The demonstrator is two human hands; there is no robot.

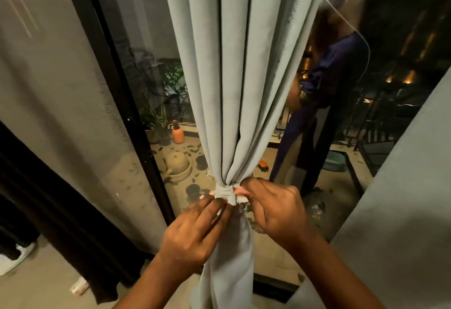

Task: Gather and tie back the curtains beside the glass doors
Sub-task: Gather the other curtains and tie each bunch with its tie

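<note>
Where the pale grey curtain (234, 76) narrows to a bunch in front of the glass door (136, 69), a matching fabric tie-back (225, 192) wraps it. Left hand (192, 233) pinches the tie-back from the left with curled fingers, and right hand (273, 208) pinches its right end between thumb and fingertips. Beyond the glass, to the far left, an orange spray bottle (178, 134) stands beside potted plants (158, 123) on the balcony floor.

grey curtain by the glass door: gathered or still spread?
Gathered. The grey curtain is cinched into a narrow bundle by a tie-back band, which the left hand and right hand pinch.
</note>
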